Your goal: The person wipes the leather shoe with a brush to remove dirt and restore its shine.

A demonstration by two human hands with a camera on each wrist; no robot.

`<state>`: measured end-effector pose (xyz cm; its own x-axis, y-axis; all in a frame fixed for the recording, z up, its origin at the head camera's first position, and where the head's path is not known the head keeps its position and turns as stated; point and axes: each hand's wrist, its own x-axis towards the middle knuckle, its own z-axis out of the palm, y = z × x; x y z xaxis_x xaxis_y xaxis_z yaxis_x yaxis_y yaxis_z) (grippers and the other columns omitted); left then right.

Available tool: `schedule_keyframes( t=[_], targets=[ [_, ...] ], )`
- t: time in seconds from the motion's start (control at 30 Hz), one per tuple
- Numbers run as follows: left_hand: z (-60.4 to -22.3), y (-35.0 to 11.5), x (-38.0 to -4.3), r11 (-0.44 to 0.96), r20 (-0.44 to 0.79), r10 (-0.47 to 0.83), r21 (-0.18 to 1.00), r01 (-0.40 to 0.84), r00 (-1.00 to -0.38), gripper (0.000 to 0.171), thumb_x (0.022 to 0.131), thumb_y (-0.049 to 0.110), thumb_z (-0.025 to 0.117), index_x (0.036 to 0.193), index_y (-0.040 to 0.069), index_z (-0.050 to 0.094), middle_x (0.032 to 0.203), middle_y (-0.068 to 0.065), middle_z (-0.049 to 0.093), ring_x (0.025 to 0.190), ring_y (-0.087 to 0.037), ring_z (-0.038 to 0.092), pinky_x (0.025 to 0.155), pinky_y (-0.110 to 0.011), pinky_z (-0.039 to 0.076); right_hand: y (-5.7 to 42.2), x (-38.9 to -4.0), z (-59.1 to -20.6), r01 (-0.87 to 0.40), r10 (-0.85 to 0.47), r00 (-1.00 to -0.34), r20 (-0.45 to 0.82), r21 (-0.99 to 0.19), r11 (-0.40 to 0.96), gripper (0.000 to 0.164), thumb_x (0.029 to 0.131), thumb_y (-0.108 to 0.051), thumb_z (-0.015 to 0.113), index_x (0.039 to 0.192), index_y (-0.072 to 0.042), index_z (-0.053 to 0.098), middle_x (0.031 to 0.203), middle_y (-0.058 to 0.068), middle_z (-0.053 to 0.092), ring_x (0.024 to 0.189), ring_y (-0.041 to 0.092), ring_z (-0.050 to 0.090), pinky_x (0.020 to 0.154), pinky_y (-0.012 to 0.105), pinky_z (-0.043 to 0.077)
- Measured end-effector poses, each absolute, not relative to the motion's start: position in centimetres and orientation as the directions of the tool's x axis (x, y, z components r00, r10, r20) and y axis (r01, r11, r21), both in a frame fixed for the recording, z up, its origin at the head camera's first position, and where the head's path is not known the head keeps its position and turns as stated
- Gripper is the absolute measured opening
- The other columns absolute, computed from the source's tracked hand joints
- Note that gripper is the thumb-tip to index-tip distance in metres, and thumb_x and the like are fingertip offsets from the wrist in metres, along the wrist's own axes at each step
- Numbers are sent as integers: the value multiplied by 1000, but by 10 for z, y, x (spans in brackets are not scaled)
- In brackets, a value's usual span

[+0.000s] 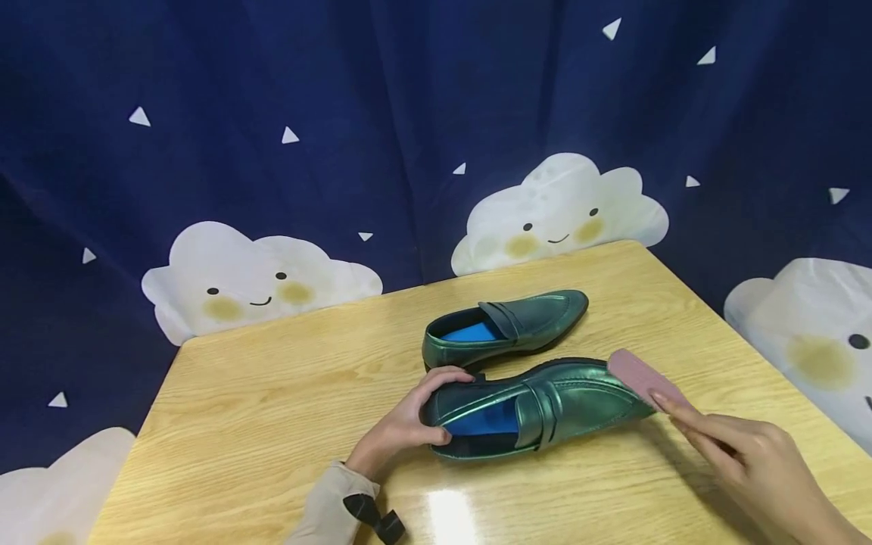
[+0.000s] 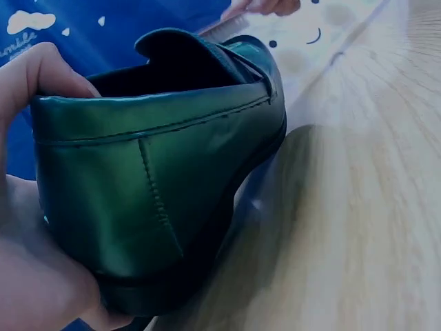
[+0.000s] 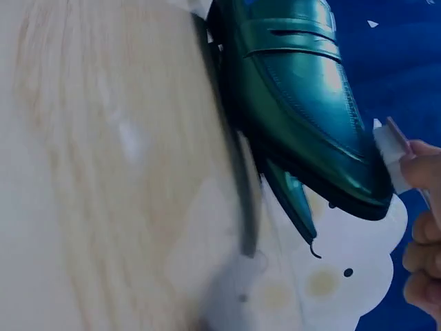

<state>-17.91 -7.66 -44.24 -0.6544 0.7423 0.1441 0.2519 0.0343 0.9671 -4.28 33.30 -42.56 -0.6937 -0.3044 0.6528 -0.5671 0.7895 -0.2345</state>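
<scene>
A shiny dark-green loafer (image 1: 586,405) with a blue insole is tilted, its toe pointing right. My left hand (image 1: 402,420) grips it round the heel, thumb at the opening's near edge and fingers over the far side. In the left wrist view, a finger hooks over the rim of the heel counter (image 2: 124,186). Pinched in my right hand (image 1: 763,458) is a small pink-backed brush (image 1: 643,378). Its pale bristles (image 3: 391,153) meet the loafer's toe in the right wrist view. Whether the heel touches the table is hidden.
Just behind lies the matching green loafer (image 1: 545,322), upright, toe to the right. Both are on or over a light wood table (image 1: 272,409). A dark blue curtain (image 1: 306,113) with smiling white clouds hangs along the back and right edges.
</scene>
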Motion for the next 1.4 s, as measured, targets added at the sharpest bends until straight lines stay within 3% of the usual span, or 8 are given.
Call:
schedule_keyframes(
  t=[0.1,0.3,0.4,0.5,0.73,1.0,1.23,1.4],
  targets=[
    [-445,-74,-178,-21,165,721,976,217,-673,68,70,16,63,137,12,48,144,-12,37,126,-27,37,100,-45,36,330,-43,-424,-592,-327,-704,630,-266,761,37,78,-5,74,114,-17,73,112,-18,66,99,-11,57,77,8,45],
    [-443,-74,-167,-161,192,592,980,118,-783,56,70,1,58,126,-1,55,134,-17,48,121,-31,42,96,-36,41,320,-43,-414,-771,-320,-591,741,-402,493,28,95,-10,59,107,13,67,114,15,68,111,5,60,88,10,42],
    [-439,-81,-158,-202,114,514,979,9,-850,50,71,-7,54,120,-6,58,125,-11,56,112,-31,44,81,-27,46,318,-44,-407,-771,-273,-579,768,-407,491,34,97,-16,57,105,16,67,116,14,67,112,3,59,88,10,42],
    [-433,-94,-148,-171,-8,457,981,-96,-890,44,72,-9,53,114,-1,65,117,-5,61,111,-27,45,72,-24,44,316,-46,-410,-753,-256,-593,764,-412,513,33,97,-16,57,106,13,67,116,11,68,111,2,59,88,9,42],
    [-425,-143,-126,-39,-171,354,979,-198,-919,43,74,-3,54,114,0,69,117,-4,65,119,-17,46,98,-32,27,310,-53,-423,-712,-234,-641,731,-453,536,24,92,-7,63,109,9,69,112,9,69,105,-2,61,84,8,43],
    [-421,-222,-110,-7,-331,230,940,-342,-915,41,80,5,52,109,23,74,137,-12,50,108,-23,51,85,-37,48,307,-66,-435,-722,-268,-663,699,-502,476,31,82,12,66,112,9,67,114,13,68,104,3,62,80,9,46],
    [-419,-290,-106,-75,-383,227,910,-408,-896,44,89,5,44,100,35,74,114,8,60,93,-16,59,79,-35,51,305,-70,-441,-714,-264,-673,691,-515,474,36,78,16,66,113,8,67,114,15,67,107,6,62,81,10,46],
    [-419,-321,-105,-95,-411,125,901,-423,-903,45,92,6,43,97,37,74,109,11,60,94,-15,60,80,-36,51,301,-72,-442,-704,-257,-677,690,-505,499,43,72,21,67,113,7,68,112,14,68,101,-1,62,78,9,46]
  ],
)
